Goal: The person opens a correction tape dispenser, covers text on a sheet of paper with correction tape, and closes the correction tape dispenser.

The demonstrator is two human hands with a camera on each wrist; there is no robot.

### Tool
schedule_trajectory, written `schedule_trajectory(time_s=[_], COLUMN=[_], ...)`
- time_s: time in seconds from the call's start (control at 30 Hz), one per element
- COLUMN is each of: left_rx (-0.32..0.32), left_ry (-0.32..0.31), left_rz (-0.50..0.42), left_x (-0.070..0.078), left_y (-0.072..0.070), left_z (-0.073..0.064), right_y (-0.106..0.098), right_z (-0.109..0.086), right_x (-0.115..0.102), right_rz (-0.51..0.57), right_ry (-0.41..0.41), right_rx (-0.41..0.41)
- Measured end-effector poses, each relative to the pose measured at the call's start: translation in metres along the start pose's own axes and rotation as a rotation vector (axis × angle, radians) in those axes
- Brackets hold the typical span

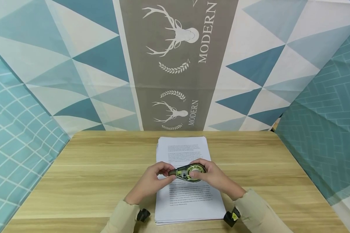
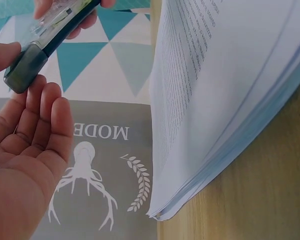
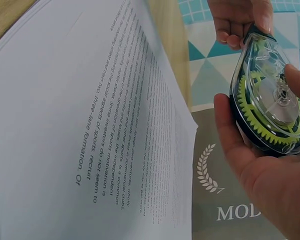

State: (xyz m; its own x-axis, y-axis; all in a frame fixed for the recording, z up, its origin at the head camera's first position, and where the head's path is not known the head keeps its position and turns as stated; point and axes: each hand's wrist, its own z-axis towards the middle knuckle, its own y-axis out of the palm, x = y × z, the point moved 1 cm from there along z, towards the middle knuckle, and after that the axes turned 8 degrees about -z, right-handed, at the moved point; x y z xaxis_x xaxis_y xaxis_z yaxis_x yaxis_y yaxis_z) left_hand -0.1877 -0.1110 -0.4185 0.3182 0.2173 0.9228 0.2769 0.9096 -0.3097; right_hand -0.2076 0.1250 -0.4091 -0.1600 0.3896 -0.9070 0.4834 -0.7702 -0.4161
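A correction tape dispenser (image 1: 184, 175) with a clear case and yellow-green gears (image 3: 255, 117) is held above a stack of printed paper (image 1: 189, 207). My right hand (image 1: 214, 176) grips its wide round end, thumb on the clear side and fingers around the back. At the narrow end, my left hand (image 1: 153, 181) pinches the dark cap (image 2: 25, 70) between thumb and fingertips. The cap covers the tip, so the tip itself is hidden. In the right wrist view the left hand (image 3: 240, 20) shows beyond the dispenser.
The paper stack lies on a wooden table (image 1: 99, 174), its top sheet covered in printed text. Behind the table hangs a patterned cloth (image 1: 175, 81) with deer heads and triangles. Dark wrist cameras (image 1: 143, 215) are strapped at both sleeves.
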Motion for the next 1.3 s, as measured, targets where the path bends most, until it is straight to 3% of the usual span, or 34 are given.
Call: schedule_trajectory(time_s=[1.3], left_rx=[-0.037], left_ry=[0.047], left_rz=[0.033], left_x=[-0.0026], left_y=[0.0011], left_z=[-0.0029], right_y=[-0.0075], right_z=[-0.0053], right_x=[0.0067], right_rz=[-0.01], right_ry=[-0.032], right_rx=[-0.041])
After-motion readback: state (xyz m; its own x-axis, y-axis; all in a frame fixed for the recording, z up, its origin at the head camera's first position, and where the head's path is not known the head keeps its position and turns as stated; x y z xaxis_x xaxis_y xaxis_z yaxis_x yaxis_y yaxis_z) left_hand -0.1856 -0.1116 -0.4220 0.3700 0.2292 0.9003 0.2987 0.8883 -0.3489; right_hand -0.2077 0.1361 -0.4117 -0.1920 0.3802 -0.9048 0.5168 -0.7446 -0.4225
